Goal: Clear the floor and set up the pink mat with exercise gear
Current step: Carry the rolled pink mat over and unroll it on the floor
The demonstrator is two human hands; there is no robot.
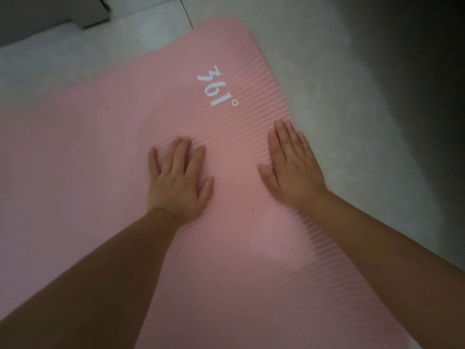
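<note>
Here, mat: pink mat (105,152) lies unrolled on the tiled floor (352,71), white "361°" logo (217,86) showing.
Left hand (180,177): flat on mat, fingers straight.
Right hand (292,165): flat near mat's edge, fingers straight.

Single head view, steeply downward and close over the hands (234,172) on the floor.

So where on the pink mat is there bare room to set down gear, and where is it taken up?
The ribbed pink foam mat is bare left of the left hand, and between the white 361° logo and its far rounded end. It is crowded near the right edge, where the right hand and left hand press flat. The pale tiled floor beside it is also bare.
</note>
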